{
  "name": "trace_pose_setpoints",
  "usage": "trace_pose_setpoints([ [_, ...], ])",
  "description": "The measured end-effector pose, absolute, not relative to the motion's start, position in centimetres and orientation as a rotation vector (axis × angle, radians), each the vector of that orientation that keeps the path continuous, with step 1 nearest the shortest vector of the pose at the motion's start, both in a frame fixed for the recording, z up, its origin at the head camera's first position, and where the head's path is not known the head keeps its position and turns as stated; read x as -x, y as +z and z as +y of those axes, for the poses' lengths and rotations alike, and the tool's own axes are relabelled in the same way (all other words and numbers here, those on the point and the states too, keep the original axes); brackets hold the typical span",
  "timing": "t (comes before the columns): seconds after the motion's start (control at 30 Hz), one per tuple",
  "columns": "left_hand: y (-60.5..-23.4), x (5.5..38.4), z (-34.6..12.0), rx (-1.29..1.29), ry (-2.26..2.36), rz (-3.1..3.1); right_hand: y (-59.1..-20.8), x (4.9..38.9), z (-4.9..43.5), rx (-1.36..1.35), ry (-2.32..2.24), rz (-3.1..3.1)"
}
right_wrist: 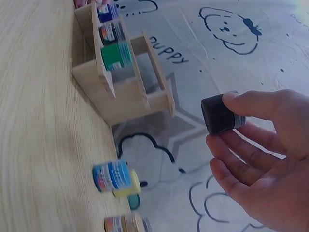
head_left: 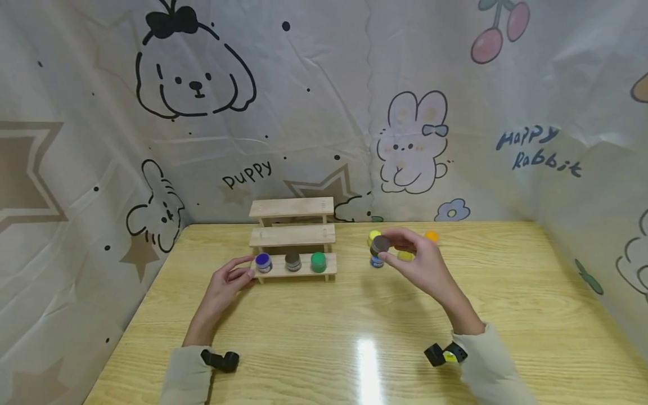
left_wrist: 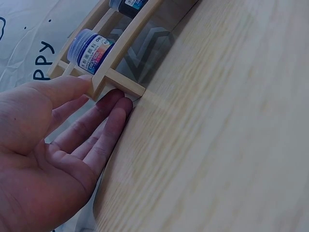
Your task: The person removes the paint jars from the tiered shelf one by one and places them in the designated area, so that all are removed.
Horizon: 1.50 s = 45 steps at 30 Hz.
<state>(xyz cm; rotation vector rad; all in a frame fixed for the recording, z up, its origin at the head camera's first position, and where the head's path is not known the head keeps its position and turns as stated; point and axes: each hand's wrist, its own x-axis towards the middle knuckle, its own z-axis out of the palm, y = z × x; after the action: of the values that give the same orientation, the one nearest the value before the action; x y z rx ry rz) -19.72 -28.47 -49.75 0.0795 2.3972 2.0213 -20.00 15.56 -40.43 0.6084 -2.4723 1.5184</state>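
Pale beige sleeves point(head_left: 186, 376), blocky black wrist cameras point(head_left: 220, 360), small yellow patch point(head_left: 449, 356) on the right one

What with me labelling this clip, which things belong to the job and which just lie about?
Job:
wooden stand, left hand on it
purple jar, dark jar, green jar on stand
second dark jar in right hand
likely blue jar, yellow jars, orange jar

Seemingly just around:
patterned cloth
wrist cameras

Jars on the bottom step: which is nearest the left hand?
The blue-violet jar, at the row's left end; the dark jar and green jar sit farther right.
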Motion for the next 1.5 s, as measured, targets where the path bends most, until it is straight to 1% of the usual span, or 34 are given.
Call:
trace_pose_setpoints([
  [0.23,-49.7,19.7,-28.4,-0.088,2.020,2.399,-40.9,19.6,18.1,-0.555,1.463,-2.459],
  [0.57,-49.8,19.8,-28.4,-0.062,2.044,2.374,-42.3,20.6,21.5,-0.393,1.389,-2.556],
  [0.9,-49.9,19.8,-28.5,-0.105,2.053,2.372,-43.7,21.2,24.3,-0.277,1.366,-2.589],
  [1.23,-50.0,19.9,-28.7,-0.148,2.074,2.355,-47.3,22.4,26.0,-0.165,1.418,-2.645],
  [1.5,-50.0,19.8,-28.6,-0.130,2.060,2.364,-48.4,22.5,26.4,-0.115,1.360,-2.681],
])
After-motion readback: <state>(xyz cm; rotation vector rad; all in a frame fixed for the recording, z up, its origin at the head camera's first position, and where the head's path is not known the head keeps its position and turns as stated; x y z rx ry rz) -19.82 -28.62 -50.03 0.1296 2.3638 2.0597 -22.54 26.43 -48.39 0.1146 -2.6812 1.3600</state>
